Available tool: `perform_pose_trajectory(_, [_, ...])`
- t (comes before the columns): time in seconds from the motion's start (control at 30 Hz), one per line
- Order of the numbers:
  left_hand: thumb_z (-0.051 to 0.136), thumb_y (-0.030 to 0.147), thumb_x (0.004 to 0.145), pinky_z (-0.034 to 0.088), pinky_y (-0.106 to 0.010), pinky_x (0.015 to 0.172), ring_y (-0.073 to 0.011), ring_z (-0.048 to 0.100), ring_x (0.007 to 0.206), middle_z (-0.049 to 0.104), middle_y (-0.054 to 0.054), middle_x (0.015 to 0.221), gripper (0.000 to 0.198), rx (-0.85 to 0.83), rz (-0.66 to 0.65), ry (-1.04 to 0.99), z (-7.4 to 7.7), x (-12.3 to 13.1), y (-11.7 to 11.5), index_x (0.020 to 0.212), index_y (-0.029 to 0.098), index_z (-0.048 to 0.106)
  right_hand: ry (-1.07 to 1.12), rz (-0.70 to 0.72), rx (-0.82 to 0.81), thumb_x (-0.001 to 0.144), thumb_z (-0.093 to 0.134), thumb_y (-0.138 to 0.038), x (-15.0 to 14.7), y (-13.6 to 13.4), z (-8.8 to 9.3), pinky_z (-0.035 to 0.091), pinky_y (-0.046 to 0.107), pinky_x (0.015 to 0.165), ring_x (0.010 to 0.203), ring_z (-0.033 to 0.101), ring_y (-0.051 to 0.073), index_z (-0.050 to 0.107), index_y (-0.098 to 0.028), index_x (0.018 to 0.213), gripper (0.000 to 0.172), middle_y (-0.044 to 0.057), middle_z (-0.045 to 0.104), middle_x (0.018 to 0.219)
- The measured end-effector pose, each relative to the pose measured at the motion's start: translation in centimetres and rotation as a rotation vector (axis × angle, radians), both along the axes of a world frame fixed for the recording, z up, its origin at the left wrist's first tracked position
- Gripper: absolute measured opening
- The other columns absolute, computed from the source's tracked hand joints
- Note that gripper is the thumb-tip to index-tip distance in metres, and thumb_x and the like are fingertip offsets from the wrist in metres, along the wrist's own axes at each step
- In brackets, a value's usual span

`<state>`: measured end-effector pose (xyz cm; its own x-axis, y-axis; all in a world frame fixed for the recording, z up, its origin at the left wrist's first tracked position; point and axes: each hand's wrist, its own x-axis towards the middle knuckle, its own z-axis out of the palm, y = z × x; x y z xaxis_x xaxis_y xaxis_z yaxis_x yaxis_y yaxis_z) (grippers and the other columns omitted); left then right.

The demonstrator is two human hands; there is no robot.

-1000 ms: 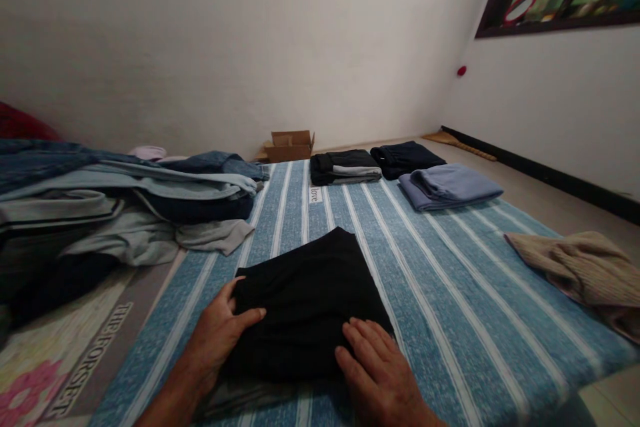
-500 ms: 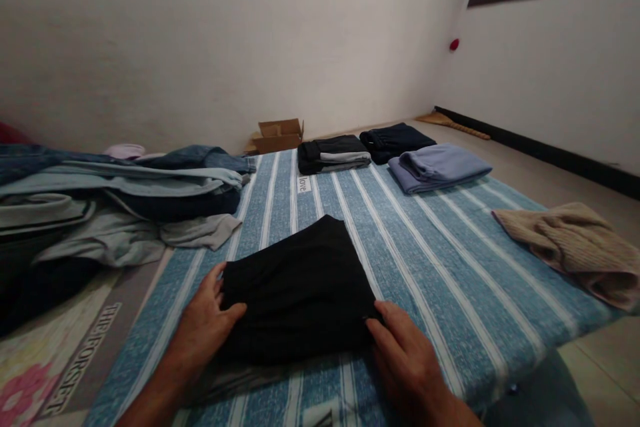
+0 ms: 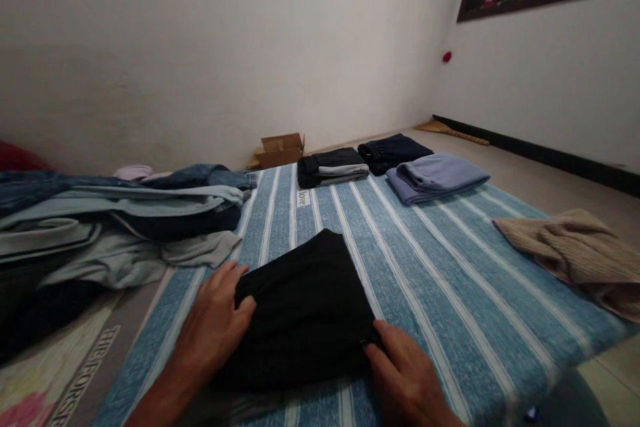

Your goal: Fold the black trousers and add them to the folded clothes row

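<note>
A folded black garment (image 3: 305,307) lies on the blue striped mattress (image 3: 440,267) in front of me. My left hand (image 3: 215,327) grips its left edge, thumb on top and fingers tucked under the fabric. My right hand (image 3: 405,373) pinches the garment's right near corner, fingers closed on the cloth. Both hands hold the same garment, one at each side.
A pile of unfolded jeans and grey clothes (image 3: 115,220) lies at the left. Folded stacks sit at the far end: black-grey (image 3: 330,167), dark navy (image 3: 395,150) and lavender (image 3: 435,177). A beige knit (image 3: 575,250) lies at right. A cardboard box (image 3: 280,149) stands by the wall.
My right hand went from lying flat on the garment to pinching its right near corner. My left hand stayed on the left edge. The view shifted slightly.
</note>
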<state>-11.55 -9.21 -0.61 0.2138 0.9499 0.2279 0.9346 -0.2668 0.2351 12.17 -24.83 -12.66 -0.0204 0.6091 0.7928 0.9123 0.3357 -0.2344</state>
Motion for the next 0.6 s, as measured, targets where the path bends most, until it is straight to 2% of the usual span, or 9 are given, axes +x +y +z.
perform_pose_trajectory(0.1, [0.045, 0.030, 0.077, 0.042, -0.037, 0.095, -0.0259, 0.056, 0.108, 0.062, -0.010, 0.113, 0.036, -0.110, -0.134, 0.109, 2.0, 5.0, 1.3, 0.107, 0.016, 0.060, -0.009, -0.010, -0.009, 0.088, 0.040, -0.007, -0.1, 0.1, -0.4, 0.055, 0.036, 0.076, 0.101, 0.057, 0.026, 0.060, -0.014, 0.093, 0.022, 0.017, 0.058, 0.106])
perform_pose_trajectory(0.17, [0.043, 0.028, 0.080, 0.042, -0.035, 0.090, -0.0253, 0.057, 0.105, 0.064, -0.011, 0.108, 0.032, -0.233, -0.191, 0.194, 2.4, 8.7, 2.9, 0.103, 0.016, 0.062, -0.017, -0.008, -0.009, 0.088, 0.039, -0.007, -0.1, 0.1, -0.7, 0.055, 0.037, 0.076, 0.101, 0.057, 0.026, 0.060, -0.014, 0.093, 0.023, 0.018, 0.058, 0.107])
perform_pose_trajectory(0.23, [0.048, 0.028, 0.077, 0.045, -0.033, 0.078, -0.0258, 0.062, 0.093, 0.067, -0.011, 0.094, 0.023, -0.316, -0.208, 0.215, 1.8, 11.8, 5.0, 0.085, 0.017, 0.066, -0.021, -0.008, -0.001, 0.087, 0.038, -0.006, -0.2, 0.1, -1.0, 0.054, 0.038, 0.076, 0.101, 0.058, 0.026, 0.061, -0.013, 0.093, 0.024, 0.019, 0.058, 0.107])
perform_pose_trajectory(0.3, [0.055, 0.030, 0.073, 0.045, -0.030, 0.068, -0.0249, 0.063, 0.083, 0.068, -0.010, 0.083, 0.018, -0.390, -0.213, 0.214, 0.6, 13.8, 7.1, 0.073, 0.017, 0.066, -0.026, -0.022, 0.014, 0.087, 0.039, -0.006, -0.3, 0.2, -1.2, 0.054, 0.038, 0.076, 0.100, 0.058, 0.026, 0.062, -0.014, 0.091, 0.024, 0.018, 0.059, 0.106])
perform_pose_trajectory(0.43, [0.064, 0.038, 0.065, 0.039, -0.025, 0.054, -0.0189, 0.060, 0.065, 0.061, -0.004, 0.060, 0.023, -0.510, -0.238, 0.145, -1.6, 15.1, 9.8, 0.055, 0.018, 0.061, -0.007, -0.066, 0.059, 0.087, 0.039, -0.006, -0.5, 0.5, -1.3, 0.054, 0.037, 0.074, 0.097, 0.060, 0.026, 0.061, -0.015, 0.086, 0.025, 0.016, 0.061, 0.102])
perform_pose_trajectory(0.6, [0.065, 0.032, 0.059, 0.028, -0.024, 0.045, -0.0116, 0.043, 0.046, 0.040, 0.004, 0.042, 0.031, -0.620, -0.294, -0.029, -2.4, 14.8, 10.6, 0.042, 0.018, 0.044, -0.018, -0.076, 0.054, 0.086, 0.038, -0.005, -0.6, 0.7, -1.1, 0.055, 0.036, 0.072, 0.092, 0.062, 0.025, 0.061, -0.017, 0.084, 0.026, 0.014, 0.063, 0.099])
